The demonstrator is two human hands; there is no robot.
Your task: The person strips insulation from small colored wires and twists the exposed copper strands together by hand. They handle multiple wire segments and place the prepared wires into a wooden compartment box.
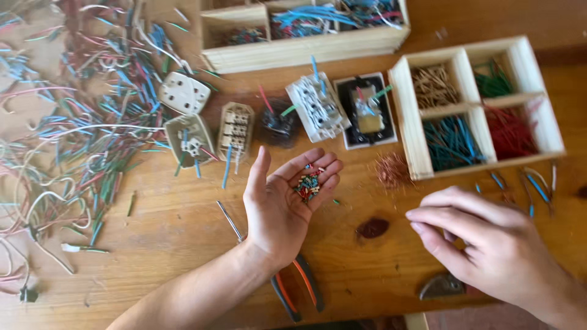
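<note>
a wooden table (183, 244) strewn with wire offcuts. the left hand (284, 205) lies palm up, open, cradling small insulation bits (309, 185) on its fingers; the right hand (489, 241), fingers loosely together and holding nothing visible, hovers just right of them.
</note>
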